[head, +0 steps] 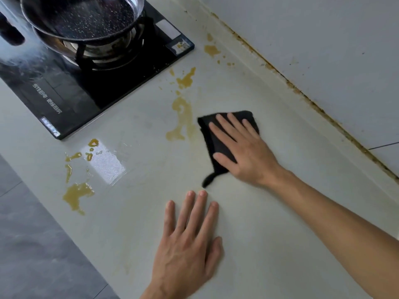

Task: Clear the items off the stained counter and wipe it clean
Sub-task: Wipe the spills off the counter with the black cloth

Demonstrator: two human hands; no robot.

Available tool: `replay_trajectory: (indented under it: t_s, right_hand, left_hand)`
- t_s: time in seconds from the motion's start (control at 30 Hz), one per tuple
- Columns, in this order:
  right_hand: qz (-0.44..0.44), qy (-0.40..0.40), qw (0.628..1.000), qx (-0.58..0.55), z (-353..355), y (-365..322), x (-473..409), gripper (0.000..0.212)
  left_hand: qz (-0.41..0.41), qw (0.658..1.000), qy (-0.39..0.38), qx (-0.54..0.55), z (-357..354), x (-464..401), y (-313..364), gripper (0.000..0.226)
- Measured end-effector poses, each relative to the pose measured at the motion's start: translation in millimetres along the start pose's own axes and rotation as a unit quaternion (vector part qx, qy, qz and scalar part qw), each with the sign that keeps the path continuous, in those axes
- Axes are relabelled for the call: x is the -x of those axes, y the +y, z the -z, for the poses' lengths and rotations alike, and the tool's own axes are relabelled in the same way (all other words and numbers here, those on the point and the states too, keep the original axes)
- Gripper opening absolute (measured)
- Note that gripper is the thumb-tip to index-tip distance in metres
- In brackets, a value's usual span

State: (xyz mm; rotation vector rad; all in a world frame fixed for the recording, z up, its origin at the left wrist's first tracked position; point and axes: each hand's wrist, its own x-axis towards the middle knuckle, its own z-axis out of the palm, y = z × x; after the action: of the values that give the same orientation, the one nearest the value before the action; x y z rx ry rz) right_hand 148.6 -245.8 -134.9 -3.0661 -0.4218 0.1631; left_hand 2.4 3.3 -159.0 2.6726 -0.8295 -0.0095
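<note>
The right hand (241, 147) is lying flat on a black cloth (218, 139), fingers straight and spread, pressing it down onto the pale worktop (280, 223) rather than gripping it. The cloth is folded into a rough square, with a thin tail of fabric trailing out from its near corner. It is sitting just to the right of a long yellow-brown stain (182, 117), its left edge close beside the smear.

The left hand (190, 238) is resting palm down on the bare worktop nearer the person, fingers relaxed and straight, holding nothing. Its fingertips are lying just short of the cloth's tail.

More of the same oily stain is showing elsewhere: a patch (186, 79) near the corner of the hob, smaller spots (212, 49) further back toward the wall, and a scattered group (76, 195) by the front edge of the worktop, beside a bright reflection of light.

At the upper left a black glass gas hob (71, 93) is set into the worktop. A dark speckled frying pan (82, 16) is sitting on its burner support; I can see nothing inside the pan but its speckled coating. The seam (302, 89) where the worktop meets the wall is looking grimy and brown along its length.
</note>
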Motion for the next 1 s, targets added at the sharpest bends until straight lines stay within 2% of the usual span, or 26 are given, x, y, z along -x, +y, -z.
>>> replay_trajectory:
  t_s: [0.13,0.23,0.33,0.43,0.5,0.57,0.63,0.7,0.77,0.83,0.9,0.97,1.0]
  right_hand:
    - [-0.112,0.008,0.994,-0.012,6,16,-21,0.072]
    - [-0.165,0.019,0.986,-0.024,9,-11,-67,0.074]
    - [-0.075,0.028,0.997,-0.012,3,-45,-63,0.074]
    - [0.034,0.003,0.999,-0.002,-5,-37,-19,0.074]
    - [0.013,-0.008,1.0,0.0,-3,-10,-11,0.073]
    - [-0.056,-0.008,0.998,-0.005,2,8,-25,0.073]
    - [-0.113,0.004,0.994,-0.013,8,2,-54,0.074]
    - [-0.13,0.02,0.991,-0.02,9,-26,-83,0.076]
    - [-0.096,0.027,0.995,-0.026,3,-62,-96,0.076]
    - [-0.027,0.017,0.999,-0.022,-5,-89,-83,0.074]
    - [0.036,0.002,0.999,-0.016,-8,-87,-59,0.073]
    - [0.043,-0.011,0.999,-0.011,-4,-64,-49,0.072]
    - [0.018,-0.02,1.0,-0.007,-1,-52,-50,0.072]
  left_hand:
    - [0.003,1.0,-0.007,0.008,1,-2,1,0.072]
    - [0.004,1.0,0.002,0.013,-1,-1,1,0.069]
    - [0.002,1.0,0.014,0.013,-3,0,0,0.071]
    - [0.005,1.0,0.011,0.003,-4,0,0,0.073]
    - [0.005,1.0,0.011,0.0,-3,-1,1,0.075]
    - [0.006,1.0,0.01,-0.001,-3,-1,1,0.075]
    - [0.006,1.0,0.012,-0.002,-3,0,1,0.075]
    - [0.006,1.0,0.009,-0.006,-2,-1,2,0.076]
    - [0.007,1.0,0.003,-0.007,0,-2,1,0.076]
    - [0.008,1.0,-0.008,-0.008,2,-3,2,0.076]
    - [0.011,1.0,-0.015,-0.01,7,-4,3,0.076]
    - [0.015,1.0,-0.023,-0.006,10,-4,3,0.075]
    - [0.016,1.0,-0.026,0.0,11,-5,2,0.074]
